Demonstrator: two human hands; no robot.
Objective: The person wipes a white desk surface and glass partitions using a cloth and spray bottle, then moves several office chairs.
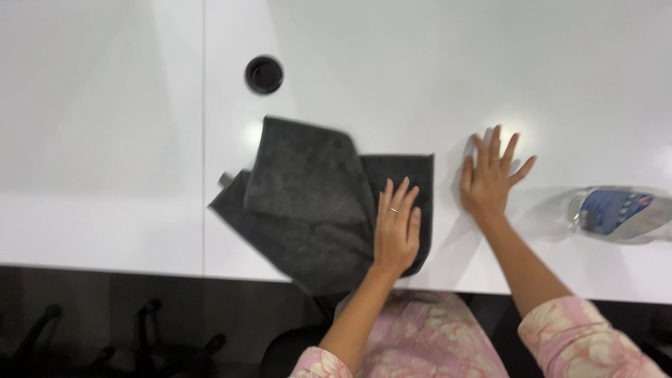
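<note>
At right edge, blurred bottle (619, 213) cut off

Table: you face a glossy white top (105, 140) — seam left of centre, round black port (264, 74) far.
Light: bright glare spots.
Floor: dark — chair bases (147, 329) near left.

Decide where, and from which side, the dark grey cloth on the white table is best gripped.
Probably the cloth's folded-over upper flap, pinched at its free top corner from the far left. That corner lies loose, clear of the left hand pressing the cloth's right part.
</note>
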